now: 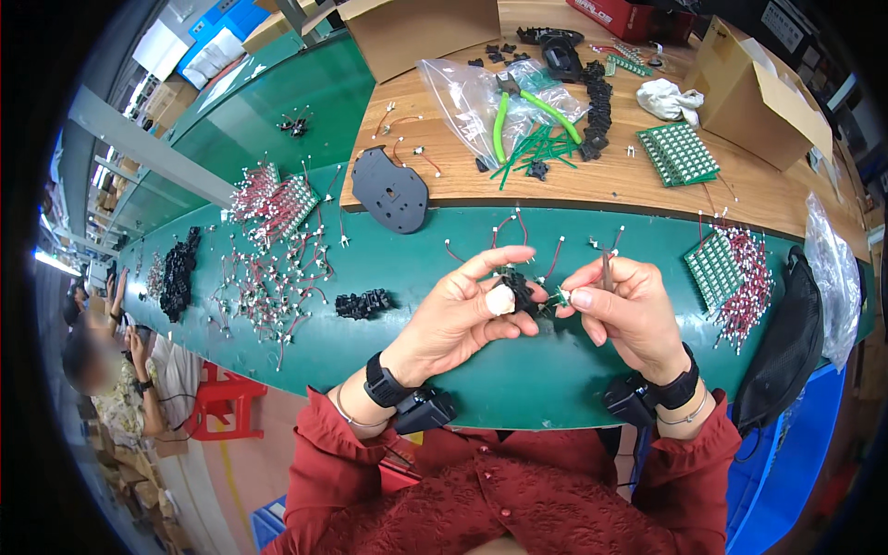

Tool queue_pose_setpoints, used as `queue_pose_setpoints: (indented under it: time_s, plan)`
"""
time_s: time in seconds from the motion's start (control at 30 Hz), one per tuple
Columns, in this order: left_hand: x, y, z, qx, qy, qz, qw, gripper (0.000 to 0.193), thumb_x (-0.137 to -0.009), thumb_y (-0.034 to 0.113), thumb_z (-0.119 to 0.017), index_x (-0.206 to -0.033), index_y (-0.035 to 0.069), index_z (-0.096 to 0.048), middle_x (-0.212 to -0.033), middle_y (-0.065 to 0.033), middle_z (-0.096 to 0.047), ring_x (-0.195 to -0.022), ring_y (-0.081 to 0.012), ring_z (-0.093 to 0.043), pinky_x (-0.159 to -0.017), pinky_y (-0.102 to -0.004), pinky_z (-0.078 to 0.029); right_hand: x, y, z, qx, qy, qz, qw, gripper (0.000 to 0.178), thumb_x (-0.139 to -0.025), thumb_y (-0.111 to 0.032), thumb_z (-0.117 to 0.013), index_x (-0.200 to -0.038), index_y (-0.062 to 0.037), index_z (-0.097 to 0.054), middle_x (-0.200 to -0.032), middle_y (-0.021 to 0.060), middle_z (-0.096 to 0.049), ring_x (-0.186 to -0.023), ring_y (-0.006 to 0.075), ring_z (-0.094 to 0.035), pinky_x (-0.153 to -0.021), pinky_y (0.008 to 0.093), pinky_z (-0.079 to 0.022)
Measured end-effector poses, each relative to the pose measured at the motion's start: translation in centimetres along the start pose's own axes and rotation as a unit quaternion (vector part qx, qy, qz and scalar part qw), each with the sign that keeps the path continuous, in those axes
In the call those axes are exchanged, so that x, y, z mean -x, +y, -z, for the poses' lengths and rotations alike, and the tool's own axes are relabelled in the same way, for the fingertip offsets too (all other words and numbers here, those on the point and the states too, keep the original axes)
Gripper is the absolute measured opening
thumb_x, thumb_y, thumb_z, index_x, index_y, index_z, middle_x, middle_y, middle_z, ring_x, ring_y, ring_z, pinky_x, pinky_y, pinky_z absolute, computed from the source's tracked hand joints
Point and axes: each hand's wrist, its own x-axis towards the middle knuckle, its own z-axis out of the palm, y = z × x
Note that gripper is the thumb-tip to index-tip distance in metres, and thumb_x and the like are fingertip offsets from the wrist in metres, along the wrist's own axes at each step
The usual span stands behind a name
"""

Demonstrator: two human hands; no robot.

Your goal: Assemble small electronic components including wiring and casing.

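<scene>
Over the green tabletop, my left hand is closed on a small black plastic part. A white covering wraps the tip of its thumb. Close to that part, my right hand pinches a small green circuit board between thumb and finger. A thin dark stick-like tool, perhaps tweezers, also stands up from the right fingers. Whether the board touches the black part is too small to tell. Just beyond the hands lie a few small boards with red wires.
Wired boards lie scattered at left, beside black parts. At right are a green board panel and a black pouch. The raised wooden board bears green-handled cutters and cardboard boxes. Other people sit far left.
</scene>
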Motion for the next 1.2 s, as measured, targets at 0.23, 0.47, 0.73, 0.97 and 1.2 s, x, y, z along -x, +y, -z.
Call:
queue_pose_setpoints:
  time_s: [0.23, 0.47, 0.73, 0.97, 1.2]
  plan:
    - [-0.1, 0.0, -0.2, -0.044, 0.070, 0.012, 0.996, 0.041, -0.090, 0.020, -0.047, -0.126, 0.002, -0.039, -0.108, -0.0124, -0.053, -0.091, -0.0215, -0.059, -0.073, -0.0263, -0.052, -0.2, 0.5, -0.3, 0.082, 0.042, 0.024, 0.995, 0.011, -0.079, -0.005, -0.062, -0.088, 0.0021, -0.061, -0.072, 0.0009, -0.058, -0.054, 0.0033, -0.044, -0.047, 0.0164, -0.034]
    - [0.1, -0.3, -0.1, -0.094, 0.077, 0.010, 0.993, 0.037, -0.085, 0.011, -0.055, -0.118, 0.000, -0.044, -0.105, -0.0127, -0.055, -0.092, -0.0197, -0.058, -0.076, -0.0251, -0.050, -0.1, 0.4, -0.3, 0.093, 0.037, 0.019, 0.995, 0.011, -0.079, -0.005, -0.061, -0.088, 0.0008, -0.061, -0.074, -0.0009, -0.057, -0.057, 0.0023, -0.044, -0.048, 0.0159, -0.034]
    - [0.0, -0.5, -1.1, -0.098, 0.100, -0.013, 0.990, 0.052, -0.080, 0.006, -0.060, -0.126, 0.004, -0.037, -0.106, -0.0099, -0.056, -0.095, -0.0220, -0.057, -0.078, -0.0273, -0.049, 0.1, 0.7, -0.2, 0.164, 0.054, 0.059, 0.983, 0.011, -0.079, -0.002, -0.061, -0.089, 0.0021, -0.061, -0.077, 0.0014, -0.058, -0.064, 0.0026, -0.049, -0.052, 0.0164, -0.039]
    - [0.2, -1.0, -0.7, -0.149, 0.077, -0.038, 0.985, 0.053, -0.079, 0.004, -0.061, -0.126, 0.004, -0.037, -0.107, -0.0119, -0.055, -0.096, -0.0215, -0.057, -0.077, -0.0283, -0.049, 0.2, 0.5, -0.8, 0.257, 0.048, 0.193, 0.946, 0.012, -0.074, 0.006, -0.060, -0.086, 0.0047, -0.062, -0.085, 0.0078, -0.060, -0.074, 0.0096, -0.058, -0.063, 0.0192, -0.047]
    - [0.4, -1.0, -1.0, -0.145, 0.033, -0.032, 0.988, 0.038, -0.073, -0.003, -0.065, -0.108, -0.001, -0.051, -0.101, -0.0109, -0.057, -0.095, -0.0196, -0.057, -0.079, -0.0287, -0.049, 0.6, 0.1, -0.9, 0.298, 0.022, 0.294, 0.908, 0.021, -0.063, 0.011, -0.061, -0.081, 0.0008, -0.064, -0.079, 0.0091, -0.061, -0.067, 0.0130, -0.059, -0.056, 0.0217, -0.047]
